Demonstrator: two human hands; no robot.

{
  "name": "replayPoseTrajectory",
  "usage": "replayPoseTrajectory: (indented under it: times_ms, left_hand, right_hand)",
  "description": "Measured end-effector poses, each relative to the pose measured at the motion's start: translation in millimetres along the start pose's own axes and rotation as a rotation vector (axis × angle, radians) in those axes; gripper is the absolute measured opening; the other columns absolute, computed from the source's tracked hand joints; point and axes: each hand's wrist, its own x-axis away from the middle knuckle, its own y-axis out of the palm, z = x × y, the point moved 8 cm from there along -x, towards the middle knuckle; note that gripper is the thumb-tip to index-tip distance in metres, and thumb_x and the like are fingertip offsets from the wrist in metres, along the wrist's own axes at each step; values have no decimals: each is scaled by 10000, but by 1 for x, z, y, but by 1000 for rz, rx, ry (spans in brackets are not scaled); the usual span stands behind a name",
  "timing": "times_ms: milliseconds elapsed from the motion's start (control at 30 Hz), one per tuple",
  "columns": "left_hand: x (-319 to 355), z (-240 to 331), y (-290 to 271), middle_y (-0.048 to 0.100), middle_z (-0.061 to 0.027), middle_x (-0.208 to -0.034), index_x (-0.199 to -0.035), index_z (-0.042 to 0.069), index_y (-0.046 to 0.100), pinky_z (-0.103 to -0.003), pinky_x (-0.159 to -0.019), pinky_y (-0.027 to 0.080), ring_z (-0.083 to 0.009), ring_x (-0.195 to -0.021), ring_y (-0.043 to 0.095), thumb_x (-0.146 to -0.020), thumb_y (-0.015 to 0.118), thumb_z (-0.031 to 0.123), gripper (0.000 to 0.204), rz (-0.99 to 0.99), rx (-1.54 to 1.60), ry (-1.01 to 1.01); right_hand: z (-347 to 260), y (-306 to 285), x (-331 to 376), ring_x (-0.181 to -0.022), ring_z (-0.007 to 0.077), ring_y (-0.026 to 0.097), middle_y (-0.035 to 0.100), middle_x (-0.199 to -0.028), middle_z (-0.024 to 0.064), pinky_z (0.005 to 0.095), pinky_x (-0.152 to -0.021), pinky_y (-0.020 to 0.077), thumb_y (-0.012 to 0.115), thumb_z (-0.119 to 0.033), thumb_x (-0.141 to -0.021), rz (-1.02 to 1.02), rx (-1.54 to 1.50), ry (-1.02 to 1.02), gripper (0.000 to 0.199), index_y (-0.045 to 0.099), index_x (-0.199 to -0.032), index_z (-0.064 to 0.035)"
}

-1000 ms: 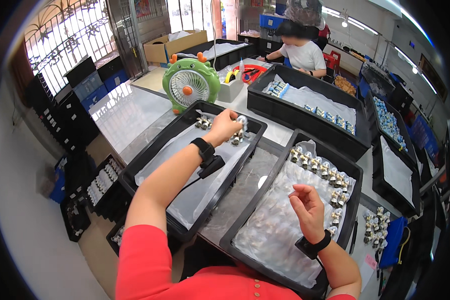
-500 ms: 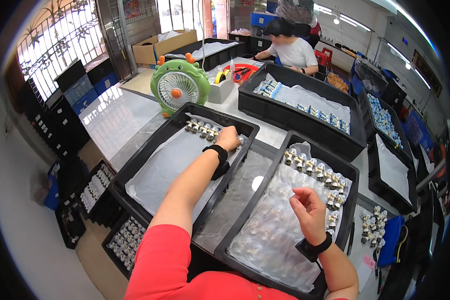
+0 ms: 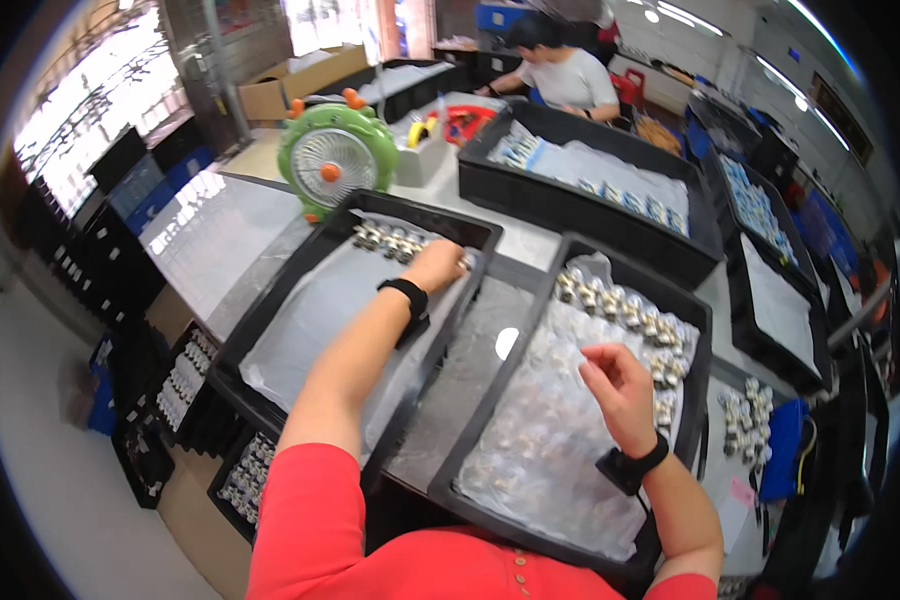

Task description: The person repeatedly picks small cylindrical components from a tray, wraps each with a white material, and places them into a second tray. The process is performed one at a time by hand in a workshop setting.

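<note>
My left hand (image 3: 436, 266) reaches into the far right end of the left black tray (image 3: 232, 345). Its fingers are closed and point down beside a short row of small metal fittings (image 3: 385, 241); whatever they hold is hidden. White sheeting (image 3: 315, 320) lines this tray. Over the right black tray (image 3: 480, 425) hovers my right hand (image 3: 622, 395), thumb apart from loosely curled fingers, nothing visible between them. Beneath it, a translucent sheet (image 3: 530, 430) covers more fittings. Uncovered metal fittings (image 3: 620, 308) line that tray's far end and right side. Both wrists wear black bands.
A green animal-shaped fan (image 3: 335, 165) stands behind the left tray. Farther back, a large black bin (image 3: 580, 205) holds blue-and-silver parts. Loose fittings (image 3: 747, 420) and a blue pouch (image 3: 782, 450) lie at right. Across the table a person in white (image 3: 568, 80) sits working.
The whole view has shifted slightly, with the trays a little higher and further left. My left hand stays at the row's right end; my right hand remains over the right tray.
</note>
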Motion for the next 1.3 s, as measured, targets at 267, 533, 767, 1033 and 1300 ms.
replayPoseTrajectory:
  times_ms: [267,533,767,1033,1300]
  left_hand:
    - [10,3,-20,589,-203,-1075,-1085,-2,621,-385,-906,441,-348,-1017,564,-742,656,155,380,15,23,7]
    - [59,70,-87,633,-65,-988,-1131,14,598,-262,-753,483,-127,-831,616,-839,640,210,354,-97,699,-94]
    - [157,184,-94,630,-54,-1019,-1153,10,578,-246,-771,483,-104,-867,592,-868,614,131,312,-410,1127,157]
    - [249,258,-176,635,-103,-1032,-1124,27,599,-302,-789,493,-205,-882,613,-882,556,54,247,-495,1112,573]
    - [299,297,-276,587,-183,-1037,-1091,-65,557,-357,-835,471,-310,-941,582,-927,460,66,232,-458,1847,1199]
  right_hand:
    - [-32,-63,0,-782,70,578,641,-830,24,226,-701,464,615,-124,-848,-103,266,139,162,622,-957,-5]
    - [36,-95,41,-936,306,594,635,-917,146,446,-778,431,736,-391,-642,-750,1413,255,487,617,-963,-45]
    - [53,-68,57,-926,268,611,639,-938,119,452,-810,384,807,-511,-483,-955,1732,264,694,647,-966,-38]
    - [56,-64,57,-923,309,603,609,-983,153,453,-812,407,796,-510,-473,-969,1785,261,763,593,-1022,-19]
    - [46,-67,58,-983,321,583,571,-1050,169,455,-818,421,789,-423,-489,-876,1645,315,730,558,-1059,-28]
